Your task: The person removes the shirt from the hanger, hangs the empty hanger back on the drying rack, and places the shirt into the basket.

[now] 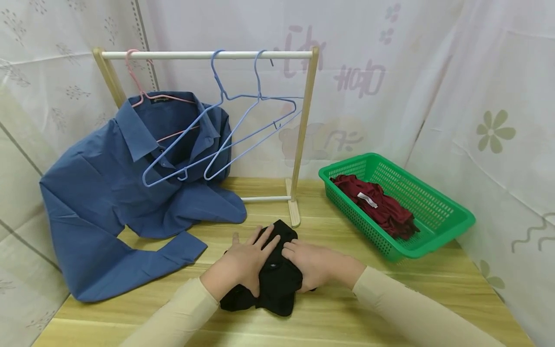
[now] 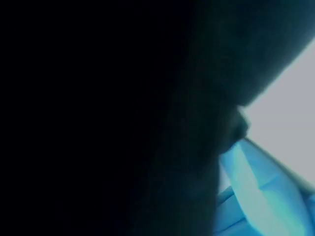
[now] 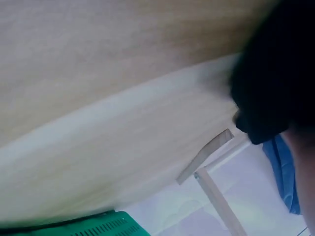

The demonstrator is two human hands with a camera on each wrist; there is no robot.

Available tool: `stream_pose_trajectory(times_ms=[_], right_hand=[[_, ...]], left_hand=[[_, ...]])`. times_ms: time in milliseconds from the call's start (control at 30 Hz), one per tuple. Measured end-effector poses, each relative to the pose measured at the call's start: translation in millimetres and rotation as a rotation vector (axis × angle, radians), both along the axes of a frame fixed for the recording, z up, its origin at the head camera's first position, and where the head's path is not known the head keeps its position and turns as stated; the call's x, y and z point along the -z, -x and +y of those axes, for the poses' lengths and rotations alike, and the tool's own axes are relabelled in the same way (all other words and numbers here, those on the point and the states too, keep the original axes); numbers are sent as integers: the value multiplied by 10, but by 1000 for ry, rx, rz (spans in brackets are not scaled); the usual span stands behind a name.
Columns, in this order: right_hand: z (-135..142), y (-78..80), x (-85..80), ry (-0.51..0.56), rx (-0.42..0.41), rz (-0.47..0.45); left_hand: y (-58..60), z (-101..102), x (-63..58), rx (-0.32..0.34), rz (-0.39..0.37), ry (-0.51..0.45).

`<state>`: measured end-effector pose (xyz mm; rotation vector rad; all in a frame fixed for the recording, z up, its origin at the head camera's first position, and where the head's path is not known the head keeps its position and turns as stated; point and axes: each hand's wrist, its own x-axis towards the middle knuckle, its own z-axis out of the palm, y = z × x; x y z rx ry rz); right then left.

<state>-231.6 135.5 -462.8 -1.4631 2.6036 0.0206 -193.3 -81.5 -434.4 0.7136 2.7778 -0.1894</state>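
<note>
A bunched black garment (image 1: 277,289) with a small button-like spot lies on the wooden table, between my two hands. My left hand (image 1: 238,265) rests on its left part, fingers spread and fairly straight. On the other side my right hand (image 1: 314,262) grips the garment's right edge with curled fingers; its thumb is hidden. In the right wrist view dark cloth (image 3: 275,73) fills the upper right. The left wrist view is mostly black, so the hand's hold cannot be made out there.
Behind stands a wood-and-white rack (image 1: 303,115). A blue shirt (image 1: 86,193) hangs on its pink hanger (image 1: 140,92), sleeves spread on the table. Two blue hangers (image 1: 222,92) hang beside it. At right, a green basket (image 1: 442,207) holds a dark red garment (image 1: 383,207).
</note>
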Motion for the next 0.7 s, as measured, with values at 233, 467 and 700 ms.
stream_pose_trajectory(times_ms=[233, 467, 700], right_hand=[[14, -99, -4, 9, -21, 5], [-6, -207, -49, -55, 165, 57], [-51, -333, -176, -52, 308, -129]], left_hand=[[148, 20, -47, 132, -63, 61], [167, 18, -35, 78, -84, 50], [181, 46, -2, 44, -115, -17]])
